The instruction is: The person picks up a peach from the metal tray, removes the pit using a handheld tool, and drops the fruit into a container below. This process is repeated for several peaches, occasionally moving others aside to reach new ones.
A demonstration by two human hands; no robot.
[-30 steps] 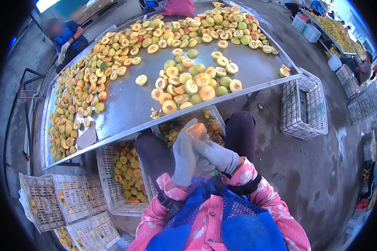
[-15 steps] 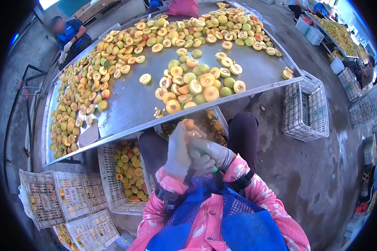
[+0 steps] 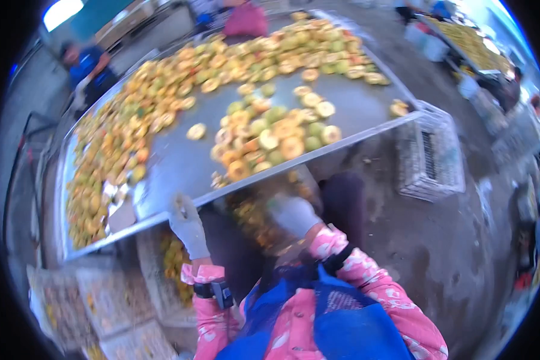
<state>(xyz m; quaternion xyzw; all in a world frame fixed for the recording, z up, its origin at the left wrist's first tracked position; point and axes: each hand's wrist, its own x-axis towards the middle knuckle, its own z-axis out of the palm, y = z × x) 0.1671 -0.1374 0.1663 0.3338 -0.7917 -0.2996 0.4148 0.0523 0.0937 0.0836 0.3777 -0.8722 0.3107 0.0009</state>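
Note:
My left hand [image 3: 188, 227], in a pale grey glove, is at the table's front edge, above the crate of fruit on the left. Its fingers are smeared by motion, and a small brownish patch shows among them. Over the container [image 3: 255, 210] between my knees is my gloved right hand [image 3: 295, 216], too blurred to show its fingers or any object in them. Halved yellow-green stone fruit [image 3: 292, 147] lies in a pile near the front edge of the metal table [image 3: 168, 141]. More halves [image 3: 174, 75] cover its back and left side.
A white crate [image 3: 153, 264] holding fruit stands below the table at left, with several other crates [image 3: 111, 300] beside it. Another crate [image 3: 431, 156] is on the floor at right. A person in blue [image 3: 90, 69] sits beyond the table's left side. Another fruit-covered table [image 3: 471, 45] stands farther right.
My hands were together around an orange piece of fruit and have parted. The left moved left to the table edge; the right dropped slightly over the container. The view shifted a little.

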